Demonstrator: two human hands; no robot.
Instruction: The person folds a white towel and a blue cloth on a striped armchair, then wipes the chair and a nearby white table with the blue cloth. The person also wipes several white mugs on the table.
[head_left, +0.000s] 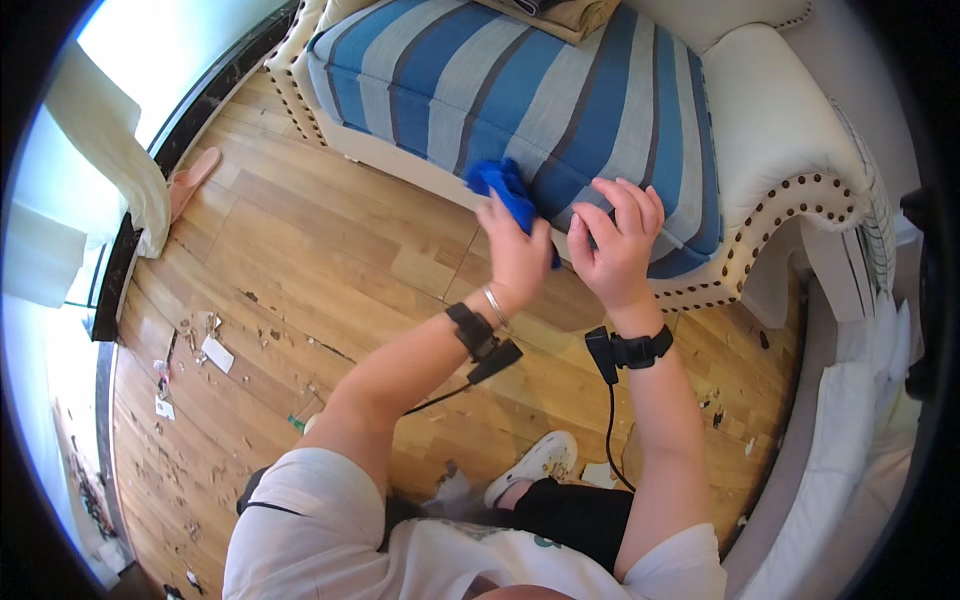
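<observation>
A bunched blue cloth (504, 184) is gripped in my left hand (514, 247), just in front of the sofa seat's front edge. Part of the cloth hangs down behind that hand. My right hand (619, 240) holds nothing, its fingers bent and spread apart, a little to the right. Behind both hands is the striped blue and grey seat cushion (480, 82) of a cream sofa. Whether the right fingertips touch the cushion I cannot tell.
The sofa's studded armrest (787, 120) rises at the right. Folded brown fabric (581, 19) lies on the cushion. A pink slipper (193, 180) rests by the curtain (112, 142). Paper scraps (217, 354) and small debris litter the wooden floor (337, 285). Cables trail from both wrist straps.
</observation>
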